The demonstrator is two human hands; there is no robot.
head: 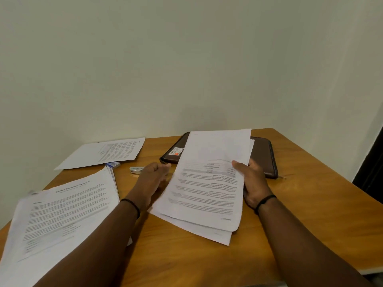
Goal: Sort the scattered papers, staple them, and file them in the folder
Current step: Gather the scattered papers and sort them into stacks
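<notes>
While the right hand [253,181] pinches the sheaf [207,183] by one edge — left hand [154,175] loosely curled, holding nothing — loose sheets could fan apart and slide onto the table [310,214].

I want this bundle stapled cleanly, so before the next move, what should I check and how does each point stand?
1. Bundle held: right hand grips the held sheets at their right edge. Ok.
2. Edges squared: lower sheets stick out at the near end. Not ok.
3. Stapler in reach: lies just beyond the left hand. Ok.
4. Left hand free: fingers loosely curled, whether they hold anything is hidden. Cannot tell.
5. Folder ready: lies shut behind the sheets. Not ok.
6. Staples loaded. Cannot tell.
</notes>
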